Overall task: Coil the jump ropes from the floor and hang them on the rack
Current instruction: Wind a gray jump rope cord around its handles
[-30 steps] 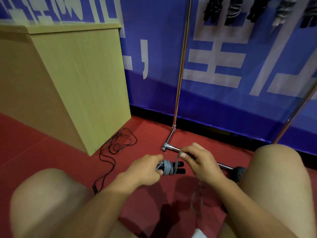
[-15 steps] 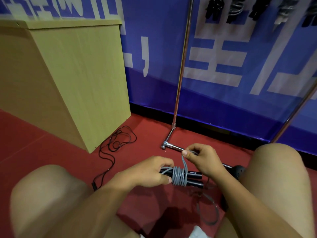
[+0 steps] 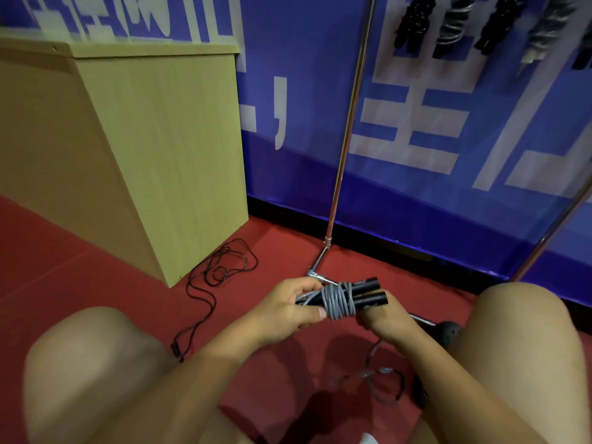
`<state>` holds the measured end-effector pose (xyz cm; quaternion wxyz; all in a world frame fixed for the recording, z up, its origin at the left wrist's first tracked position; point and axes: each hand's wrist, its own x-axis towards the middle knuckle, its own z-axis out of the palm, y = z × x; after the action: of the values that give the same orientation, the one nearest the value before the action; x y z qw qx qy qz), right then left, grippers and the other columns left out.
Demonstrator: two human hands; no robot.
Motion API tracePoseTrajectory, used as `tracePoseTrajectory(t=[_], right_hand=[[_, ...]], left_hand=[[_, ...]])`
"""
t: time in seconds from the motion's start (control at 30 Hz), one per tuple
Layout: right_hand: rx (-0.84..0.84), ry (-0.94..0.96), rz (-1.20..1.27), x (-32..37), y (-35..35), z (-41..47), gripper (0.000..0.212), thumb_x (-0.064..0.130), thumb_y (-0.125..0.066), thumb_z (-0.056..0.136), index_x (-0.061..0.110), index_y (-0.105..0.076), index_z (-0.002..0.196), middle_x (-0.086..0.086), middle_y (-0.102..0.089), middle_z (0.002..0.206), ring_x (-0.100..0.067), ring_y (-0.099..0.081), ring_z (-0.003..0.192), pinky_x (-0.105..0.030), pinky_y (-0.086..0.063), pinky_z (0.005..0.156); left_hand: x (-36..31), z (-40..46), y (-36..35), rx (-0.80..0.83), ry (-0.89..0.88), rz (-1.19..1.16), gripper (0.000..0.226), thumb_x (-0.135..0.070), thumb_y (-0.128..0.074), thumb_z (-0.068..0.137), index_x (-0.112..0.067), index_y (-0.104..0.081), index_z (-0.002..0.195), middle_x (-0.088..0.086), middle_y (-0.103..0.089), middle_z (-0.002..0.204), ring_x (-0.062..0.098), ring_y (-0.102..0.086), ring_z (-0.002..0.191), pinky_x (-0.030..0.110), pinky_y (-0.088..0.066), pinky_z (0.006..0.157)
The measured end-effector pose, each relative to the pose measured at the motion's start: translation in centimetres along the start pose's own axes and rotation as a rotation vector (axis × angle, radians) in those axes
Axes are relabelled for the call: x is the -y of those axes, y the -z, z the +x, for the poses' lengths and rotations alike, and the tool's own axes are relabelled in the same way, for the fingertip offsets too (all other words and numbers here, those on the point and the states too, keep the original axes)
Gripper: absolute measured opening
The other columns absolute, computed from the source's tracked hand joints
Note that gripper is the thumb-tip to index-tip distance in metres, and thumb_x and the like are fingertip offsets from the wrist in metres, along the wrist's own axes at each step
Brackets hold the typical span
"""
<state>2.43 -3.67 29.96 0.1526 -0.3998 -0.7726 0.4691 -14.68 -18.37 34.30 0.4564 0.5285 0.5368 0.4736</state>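
Since the earlier frame the right hand (image 3: 386, 317) has dropped from above the bundle to beneath it, carrying the cord down the far side of the wrap, and the handles have tipped so their black ends point up and to the right. Both hands are curled: the left hand (image 3: 288, 310) grips the pair of black handles (image 3: 368, 293) at their near end, thumb pressed beside the grey coil (image 3: 339, 301); the right hand sits under the handles, and its fingers are hidden, so I cannot tell exactly how it pinches the cord. The grey jump rope is thus held in the air between the knees, with a loose tail (image 3: 381, 376) trailing on the red floor (image 3: 96, 267) below. To wind well, I judge the left hand should keep the two handles squeezed parallel while the right feeds each turn snug beside the one before, leaving enough tail to tuck. A black jump rope (image 3: 221, 267) lies uncoiled by the wooden cabinet (image 3: 160, 139), and finished bundles (image 3: 455, 24) hang on the rack (image 3: 346, 139) above.
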Motion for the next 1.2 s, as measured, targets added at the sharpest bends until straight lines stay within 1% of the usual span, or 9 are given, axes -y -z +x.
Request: tracePoseTrajectory(t=[0.1, 0.23, 0.33, 0.5, 0.6, 0.83, 0.93, 1.0, 1.2], right_hand=[[-0.022, 0.019, 0.011, 0.4, -0.9, -0.2, 0.042, 0.031, -0.056, 0.096, 0.018, -0.053, 0.056, 0.005, -0.052, 0.047, -0.007, -0.044, 0.045, -0.024, -0.036, 0.054], [-0.038, 0.113, -0.030, 1.0, -0.9, -0.7, 0.050, 0.043, -0.052, 0.098, 0.011, -0.052, 0.059, 0.007, -0.046, 0.046, -0.005, -0.036, 0.043, -0.020, -0.031, 0.046], [-0.043, 0.127, -0.035, 1.1, -0.8, -0.7, 0.044, 0.040, -0.053, 0.098, 0.005, -0.060, 0.072, 0.007, -0.048, 0.050, -0.004, -0.037, 0.045, -0.021, -0.033, 0.049], [-0.052, 0.127, -0.069, 0.6, -0.8, -0.7, 0.024, 0.037, -0.065, 0.092, 0.018, -0.066, 0.078, 0.014, -0.045, 0.052, -0.002, -0.038, 0.050, -0.020, -0.034, 0.052], [-0.019, 0.112, -0.073, 0.6, -0.8, -0.6, 0.018, 0.033, -0.066, 0.092, 0.019, -0.067, 0.081, 0.011, -0.047, 0.054, -0.006, -0.042, 0.052, -0.026, -0.039, 0.056], [0.109, 0.075, 0.020, 1.3, -0.9, -1.2, 0.013, 0.023, -0.066, 0.093, 0.012, -0.067, 0.086, 0.004, -0.050, 0.057, -0.012, -0.043, 0.053, -0.027, -0.038, 0.056], [0.131, 0.058, 0.024, 1.6, -0.9, -1.5, 0.013, 0.021, -0.064, 0.094, 0.009, -0.065, 0.088, -0.002, -0.059, 0.059, -0.016, -0.058, 0.055, -0.026, -0.044, 0.054], [0.136, 0.046, 0.045, 1.6, -1.0, -1.5, 0.013, 0.020, -0.062, 0.096, 0.009, -0.062, 0.089, -0.004, -0.062, 0.062, -0.016, -0.064, 0.055, -0.025, -0.046, 0.050], [0.002, 0.253, -0.183, 1.2, -0.8, -1.3, 0.007, 0.020, -0.064, 0.093, 0.022, -0.069, 0.088, 0.011, -0.057, 0.066, 0.001, -0.047, 0.058, -0.017, -0.039, 0.059]], left_hand=[[0.0, 0.3, 0.0, -0.152, 0.009, -0.018, 0.010, -0.012, -0.061, 0.077, -0.016, -0.060, 0.087, -0.016, -0.051, 0.056, 0.000, -0.042, 0.048, 0.015, -0.034, 0.049], [0.9, 0.9, 0.7, -0.353, 0.084, 0.131, 0.008, -0.014, -0.066, 0.083, -0.018, -0.059, 0.082, -0.014, -0.050, 0.057, 0.007, -0.041, 0.053, 0.027, -0.033, 0.056], [1.4, 1.3, 1.2, -0.449, 0.122, 0.280, 0.010, -0.013, -0.067, 0.087, -0.017, -0.059, 0.081, -0.010, -0.052, 0.063, 0.011, -0.044, 0.058, 0.031, -0.034, 0.061], [1.8, 1.7, 2.2, -0.588, 0.198, 0.486, 0.006, -0.019, -0.066, 0.087, -0.017, -0.060, 0.087, -0.005, -0.058, 0.071, 0.015, -0.050, 0.063, 0.030, -0.035, 0.057], [2.3, 2.0, 2.4, -0.596, 0.262, 0.541, 0.009, -0.022, -0.065, 0.086, -0.021, -0.057, 0.084, -0.007, -0.059, 0.072, 0.016, -0.054, 0.066, 0.029, -0.037, 0.057], [4.1, 2.8, 2.8, -0.580, 0.372, 0.685, 0.012, -0.034, -0.062, 0.085, -0.028, -0.057, 0.094, -0.007, -0.068, 0.087, 0.024, -0.065, 0.086, 0.037, -0.054, 0.079], [4.7, 2.8, 2.7, -0.580, 0.401, 0.793, 0.019, -0.037, -0.060, 0.088, -0.030, -0.058, 0.106, -0.002, -0.068, 0.098, 0.029, -0.065, 0.095, 0.036, -0.052, 0.079], [5.0, 3.0, 2.7, -0.578, 0.420, 0.826, 0.017, -0.036, -0.060, 0.089, -0.028, -0.058, 0.104, 0.002, -0.068, 0.099, 0.031, -0.064, 0.096, 0.036, -0.051, 0.076], [5.2, 2.9, 2.4, -0.426, 0.468, 0.900, 0.013, -0.034, -0.059, 0.088, -0.024, -0.052, 0.084, 0.001, -0.061, 0.086, 0.028, -0.059, 0.082, 0.032, -0.045, 0.069]])
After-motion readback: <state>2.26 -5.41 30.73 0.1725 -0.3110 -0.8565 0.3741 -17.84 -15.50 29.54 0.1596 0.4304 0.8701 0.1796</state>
